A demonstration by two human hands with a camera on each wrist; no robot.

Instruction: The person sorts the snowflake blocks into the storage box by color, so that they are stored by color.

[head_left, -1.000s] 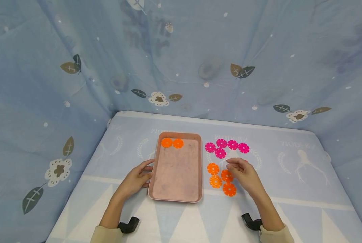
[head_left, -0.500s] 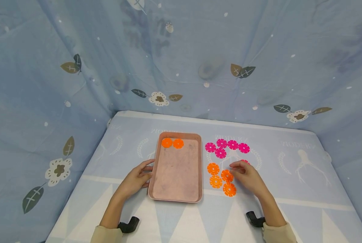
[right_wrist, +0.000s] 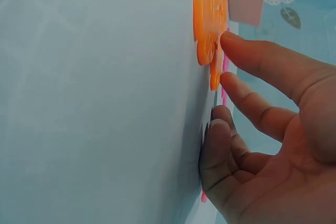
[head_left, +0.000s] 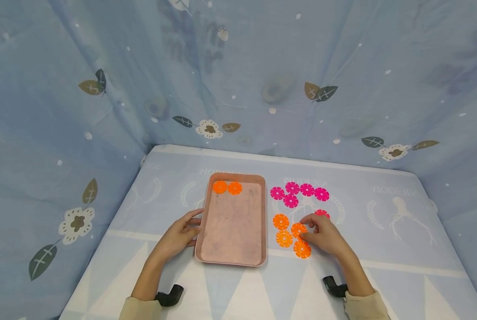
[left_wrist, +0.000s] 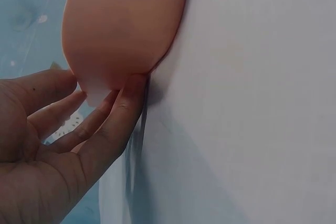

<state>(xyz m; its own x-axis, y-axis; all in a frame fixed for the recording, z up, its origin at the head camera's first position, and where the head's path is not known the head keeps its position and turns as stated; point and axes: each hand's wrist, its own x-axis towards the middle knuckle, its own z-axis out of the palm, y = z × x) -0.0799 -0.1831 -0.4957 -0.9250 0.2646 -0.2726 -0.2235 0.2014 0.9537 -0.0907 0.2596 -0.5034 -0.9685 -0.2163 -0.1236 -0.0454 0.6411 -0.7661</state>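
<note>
At the left wall of a shallow pink tray (head_left: 231, 262), my left hand (head_left: 178, 238) rests its extended fingertips; the left wrist view shows these fingers (left_wrist: 113, 119) against the tray's rounded end. My right hand (head_left: 322, 233) is low over the tabletop among orange snowflake-shaped plastic discs. Its thumb and index fingertips are spread at the edges of one orange disc (head_left: 297, 229), which lies flat, while the other fingers bend down beside it. Three more orange discs (head_left: 284, 238) lie close by. Inside the tray, two orange discs (head_left: 235, 188) sit side by side at the far end.
Several magenta discs (head_left: 291, 201) lie beyond the orange ones, right of the tray. A single magenta disc (head_left: 322, 214) is partly behind the right hand. Blue patterned cloth (head_left: 238, 80) rises behind the table (head_left: 386, 240). Black wrist mounts (head_left: 169, 295) sit by both forearms.
The right hand shifted slightly right, then came back left and down, its thumb and index spreading at the orange disc. The left hand and tray stay put.
</note>
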